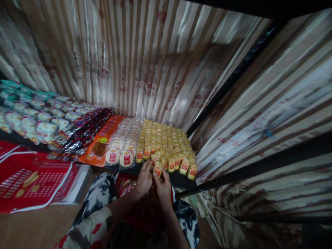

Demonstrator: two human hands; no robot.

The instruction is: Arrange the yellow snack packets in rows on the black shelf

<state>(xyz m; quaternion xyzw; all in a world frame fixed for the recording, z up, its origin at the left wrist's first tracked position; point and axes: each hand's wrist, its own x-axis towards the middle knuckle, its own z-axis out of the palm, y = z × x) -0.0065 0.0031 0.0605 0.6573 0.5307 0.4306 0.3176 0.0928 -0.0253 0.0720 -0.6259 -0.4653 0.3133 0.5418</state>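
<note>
My left hand and my right hand meet at the front edge of a dark shelf. Together they pinch a small yellow snack pack with a red label at the front of a block of several like packs. Both hands have their fingers curled on the pack. To the left of that block lie round pale biscuit packs with red labels. My patterned sleeve shows at the bottom.
Further left on the shelf lie an orange snack bag, dark wrapped packs and white-and-green packs. A red carton stands lower left. Striped foil sheeting lines the back and right. A red basket sits under my hands.
</note>
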